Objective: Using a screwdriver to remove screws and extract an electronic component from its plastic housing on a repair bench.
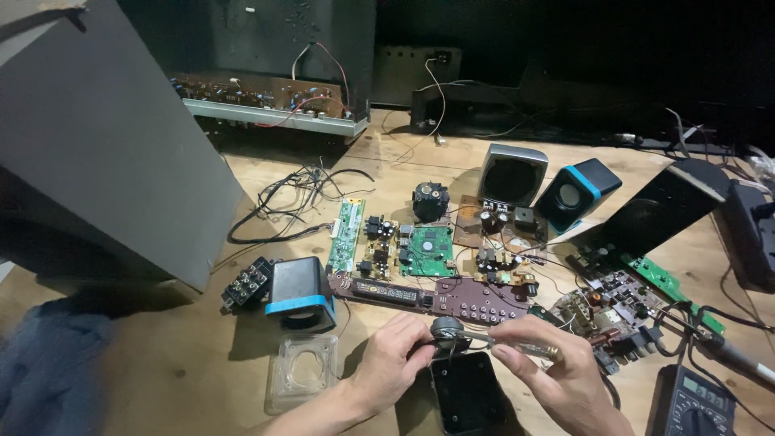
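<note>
Both hands worked low at the near edge of the wooden table. The left hand had its fingers curled shut around a small round speaker driver, pinching it by the rim so the metal back faced up – likely to keep it steady and exposed. The driver sat just above an open black speaker shell lying on the table right under the hands, so the two belonged close together.

The right hand gripped a slim tool with a clear handle, fingers closed on it, its tip pointed left at the driver; whether the tip touched could not be told. The tool lay nearly level, which let the tip come in from the side.

A clear plastic panel lay flat just left of the left wrist, set aside within reach. A black cube speaker with a blue band stood behind it. A long brown circuit board ran across just beyond the hands, with green boards behind – spread flat, parts facing up. A multimeter sat at the right edge, near the right hand.
</note>
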